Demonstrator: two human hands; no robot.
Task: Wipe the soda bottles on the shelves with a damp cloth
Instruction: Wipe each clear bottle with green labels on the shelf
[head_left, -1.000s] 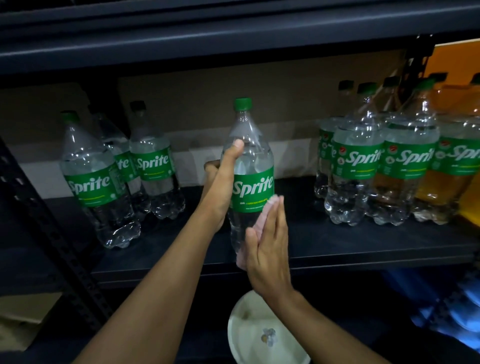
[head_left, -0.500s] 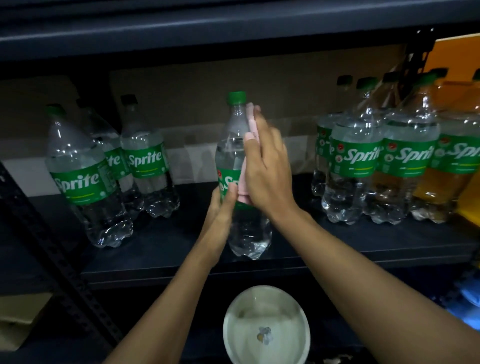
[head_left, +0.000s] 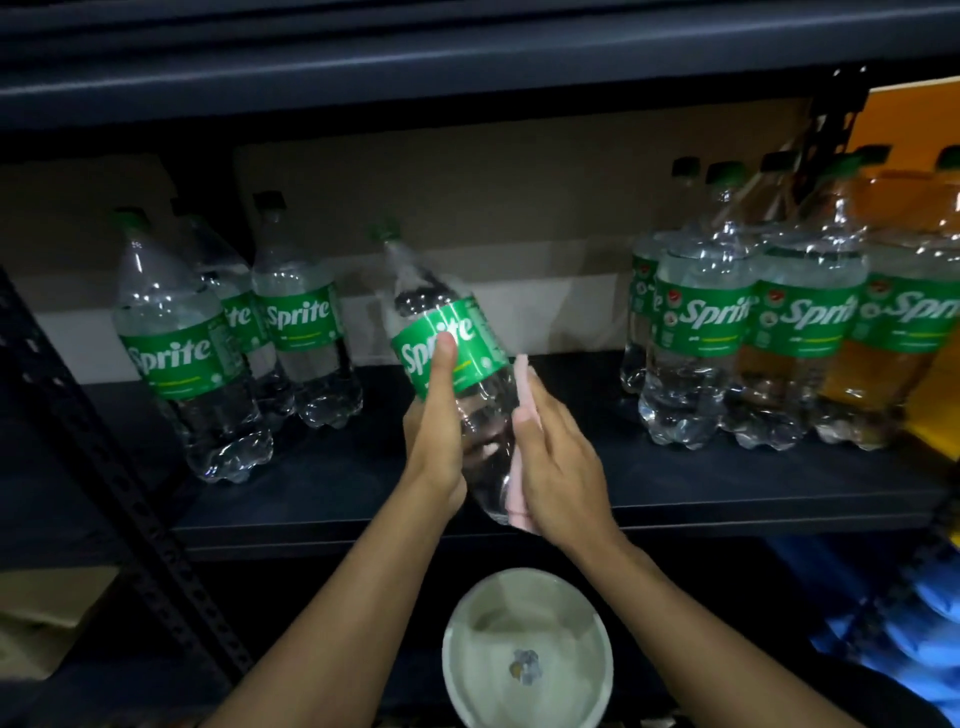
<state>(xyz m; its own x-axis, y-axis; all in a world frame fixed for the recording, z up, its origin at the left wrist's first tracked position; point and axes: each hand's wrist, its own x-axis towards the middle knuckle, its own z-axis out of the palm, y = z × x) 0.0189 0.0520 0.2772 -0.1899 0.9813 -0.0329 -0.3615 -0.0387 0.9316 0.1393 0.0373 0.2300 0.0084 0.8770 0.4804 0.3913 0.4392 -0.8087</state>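
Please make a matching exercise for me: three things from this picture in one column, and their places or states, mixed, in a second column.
1. middle Sprite bottle
2. pink cloth
3. white bowl

a. below the shelf
b. tilted, gripped by the left hand
c. pressed against the bottle by the right hand

Pairs: 1-b, 2-c, 3-a

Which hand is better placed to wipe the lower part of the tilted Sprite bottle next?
The right hand: it presses the pink cloth flat against the bottle low down, while the left hand grips it.
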